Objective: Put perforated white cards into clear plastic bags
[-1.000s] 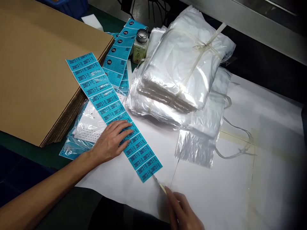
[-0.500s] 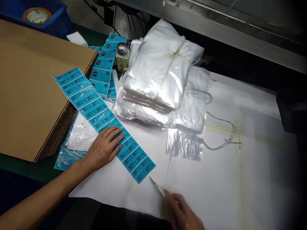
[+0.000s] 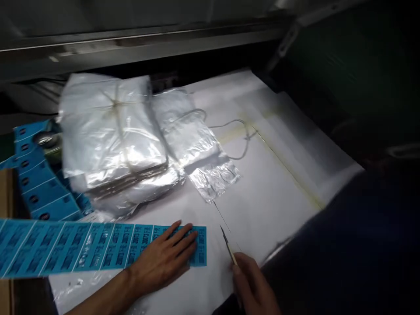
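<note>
A long strip of blue labels (image 3: 111, 247) with black print lies across the white-covered table. My left hand (image 3: 167, 253) rests flat on the strip near its right end, fingers stretched out. In my right hand (image 3: 251, 280) is a slim craft knife (image 3: 229, 249) with a pale handle, gripped by the fingers. Its pointed metal tip is just right of the strip's end, apart from it. Part of my right hand is cut off by the lower edge of the view.
Tied stacks of clear plastic bags (image 3: 114, 135) stand behind the strip, with loose bags (image 3: 187, 131) and a string loop (image 3: 246, 140) beside them. More blue labels (image 3: 39, 175), a metal-capped bottle (image 3: 49, 142) and cardboard (image 3: 5, 262) are at the left. Yellowish tape (image 3: 292, 173) marks the white sheet (image 3: 262, 197).
The view has swung to the right. My left hand has shifted along the label strip toward its right end. The craft knife stays in my right hand, near that end.
</note>
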A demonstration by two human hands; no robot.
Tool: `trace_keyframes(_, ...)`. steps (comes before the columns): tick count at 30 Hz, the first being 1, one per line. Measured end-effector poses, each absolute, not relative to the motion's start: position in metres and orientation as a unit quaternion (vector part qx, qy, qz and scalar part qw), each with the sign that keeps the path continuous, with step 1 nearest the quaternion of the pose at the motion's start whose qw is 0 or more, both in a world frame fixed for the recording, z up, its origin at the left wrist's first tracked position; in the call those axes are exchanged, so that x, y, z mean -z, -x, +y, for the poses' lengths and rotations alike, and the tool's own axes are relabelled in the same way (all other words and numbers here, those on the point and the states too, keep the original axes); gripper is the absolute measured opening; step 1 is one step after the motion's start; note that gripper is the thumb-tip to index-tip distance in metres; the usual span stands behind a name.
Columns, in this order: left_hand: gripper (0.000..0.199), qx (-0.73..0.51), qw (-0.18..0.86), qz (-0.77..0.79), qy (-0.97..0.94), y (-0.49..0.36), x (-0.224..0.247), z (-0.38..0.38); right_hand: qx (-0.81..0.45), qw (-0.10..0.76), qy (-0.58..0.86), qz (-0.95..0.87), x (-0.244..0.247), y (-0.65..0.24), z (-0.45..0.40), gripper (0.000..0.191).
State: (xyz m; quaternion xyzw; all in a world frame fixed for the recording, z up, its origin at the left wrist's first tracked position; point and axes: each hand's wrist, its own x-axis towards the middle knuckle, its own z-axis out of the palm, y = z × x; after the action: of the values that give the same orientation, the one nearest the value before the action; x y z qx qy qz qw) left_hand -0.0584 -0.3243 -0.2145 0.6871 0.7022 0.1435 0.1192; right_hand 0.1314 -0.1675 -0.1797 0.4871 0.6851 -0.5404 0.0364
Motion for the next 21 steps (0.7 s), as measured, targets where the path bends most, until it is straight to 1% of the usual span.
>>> trace_keyframes(3, 0.041, -0.132, 0.081, 0.742, -0.653, 0.06, 0.22, -0.319, 0.527, 0.011, -0.483, 0.7, 0.18, -0.124, -0.19, 0.034)
trace_keyframes(5, 0.042, -0.146, 0.066, 0.76, -0.63, 0.057, 0.222, -0.318, 0.487, -0.01, -0.437, 0.756, 0.181, -0.115, -0.199, 0.033)
trace_keyframes(8, 0.044, -0.165, 0.06, 0.766, -0.618, 0.054, 0.228, -0.318, 0.406, -0.023, -0.357, 0.841, 0.186, -0.103, -0.204, 0.035)
trace_keyframes(12, 0.046, -0.182, 0.065, 0.768, -0.611, 0.054, 0.235, -0.32, 0.338, -0.034, -0.331, 0.88, 0.199, -0.092, -0.209, 0.039)
trace_keyframes(16, 0.045, -0.188, 0.086, 0.769, -0.605, 0.054, 0.238, -0.319, 0.324, -0.043, -0.352, 0.877, 0.21, -0.089, -0.222, 0.039)
trace_keyframes(21, 0.044, -0.184, 0.098, 0.772, -0.6, 0.053, 0.238, -0.317, 0.337, -0.038, -0.364, 0.867, 0.215, -0.089, -0.228, 0.04)
